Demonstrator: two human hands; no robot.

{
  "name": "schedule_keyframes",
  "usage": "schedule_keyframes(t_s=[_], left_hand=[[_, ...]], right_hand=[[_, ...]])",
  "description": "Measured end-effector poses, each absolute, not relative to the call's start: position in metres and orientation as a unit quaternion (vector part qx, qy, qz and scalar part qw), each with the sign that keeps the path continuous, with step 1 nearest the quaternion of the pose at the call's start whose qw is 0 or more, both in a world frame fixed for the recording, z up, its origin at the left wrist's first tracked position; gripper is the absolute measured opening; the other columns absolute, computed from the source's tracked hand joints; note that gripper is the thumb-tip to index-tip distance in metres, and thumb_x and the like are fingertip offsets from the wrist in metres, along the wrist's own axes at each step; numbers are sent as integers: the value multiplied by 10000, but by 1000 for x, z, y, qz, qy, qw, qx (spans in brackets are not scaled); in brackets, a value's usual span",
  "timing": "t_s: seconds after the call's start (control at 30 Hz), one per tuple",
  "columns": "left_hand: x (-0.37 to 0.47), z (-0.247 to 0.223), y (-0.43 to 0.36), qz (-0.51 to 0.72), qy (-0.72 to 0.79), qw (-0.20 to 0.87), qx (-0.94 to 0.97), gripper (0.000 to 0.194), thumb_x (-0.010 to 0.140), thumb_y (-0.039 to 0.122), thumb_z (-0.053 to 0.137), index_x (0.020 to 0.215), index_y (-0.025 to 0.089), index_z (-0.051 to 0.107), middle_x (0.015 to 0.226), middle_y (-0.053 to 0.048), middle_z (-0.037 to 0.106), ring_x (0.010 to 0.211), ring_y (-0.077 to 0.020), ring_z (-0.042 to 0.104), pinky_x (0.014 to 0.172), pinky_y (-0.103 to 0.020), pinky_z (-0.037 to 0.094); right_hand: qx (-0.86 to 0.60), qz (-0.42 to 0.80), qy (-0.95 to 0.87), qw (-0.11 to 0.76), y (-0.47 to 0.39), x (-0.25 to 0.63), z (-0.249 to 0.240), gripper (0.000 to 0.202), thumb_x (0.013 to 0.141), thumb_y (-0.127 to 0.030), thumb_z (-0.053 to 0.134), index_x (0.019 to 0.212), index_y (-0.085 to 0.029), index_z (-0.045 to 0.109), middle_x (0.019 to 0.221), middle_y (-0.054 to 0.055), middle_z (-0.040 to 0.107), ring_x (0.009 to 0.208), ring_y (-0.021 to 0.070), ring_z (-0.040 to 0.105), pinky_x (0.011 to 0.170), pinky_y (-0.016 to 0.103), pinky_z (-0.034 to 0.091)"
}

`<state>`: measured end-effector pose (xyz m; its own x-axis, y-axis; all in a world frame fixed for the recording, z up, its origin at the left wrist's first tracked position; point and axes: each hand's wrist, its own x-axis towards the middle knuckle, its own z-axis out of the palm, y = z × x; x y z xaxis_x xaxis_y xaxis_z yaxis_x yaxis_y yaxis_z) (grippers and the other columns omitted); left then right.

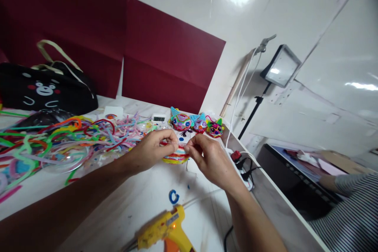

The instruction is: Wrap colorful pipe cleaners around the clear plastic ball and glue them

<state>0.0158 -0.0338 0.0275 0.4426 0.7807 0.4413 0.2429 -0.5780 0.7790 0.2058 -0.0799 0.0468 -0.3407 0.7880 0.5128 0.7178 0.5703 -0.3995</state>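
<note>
My left hand (156, 147) and my right hand (208, 157) come together over a rounded craft piece (177, 157) wrapped in red, white, light blue and yellow fuzzy stripes. Thumb and forefinger are pinched on each hand, close to the upper part of this piece. Whatever lies between the fingertips is too small to make out. Nearer to me on the white table is a curled blue pipe cleaner (174, 197). A yellow glue gun (165, 226) with a lit orange light lies at the bottom.
Tangled pipe cleaners (73, 141) cover the left side. Behind my hands stand finished-looking colourful fuzzy figures (181, 121) and a small digital clock (158, 118). A power strip (246, 179) sits at the right edge, near a lamp (282, 66). A person in a striped sleeve (351, 204) is at right.
</note>
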Motion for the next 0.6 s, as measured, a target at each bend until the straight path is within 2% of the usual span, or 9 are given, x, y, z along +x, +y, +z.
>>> schedule_keyframes(t_s=[0.23,0.33,0.43,0.6], left_hand=[[15,26,-33,420,317,333,783,125,762,268,560,674,180,575,685,30,561,696,-150,514,651,-248,401],[14,28,-34,422,314,334,782,130,766,268,559,670,182,568,687,30,557,696,-148,515,646,-243,401],[14,31,-36,420,310,336,784,145,776,280,555,667,185,560,687,30,547,682,-143,508,625,-236,395],[13,33,-37,400,303,352,790,162,783,310,561,680,185,556,674,34,528,657,-137,487,598,-228,378]], right_hand=[[-473,165,-769,398,-72,208,38,150,855,-247,639,740,-173,576,675,-11,599,594,116,513,542,230,351],[-466,187,-743,442,-65,212,35,185,798,-309,711,862,-180,595,690,-26,573,578,108,476,517,223,344],[-451,214,-746,442,-63,215,36,280,793,-390,719,966,-183,646,721,-15,583,598,112,481,524,225,353],[-421,312,-746,411,-63,216,38,346,796,-493,687,770,-149,668,687,7,606,614,119,491,563,243,368]])
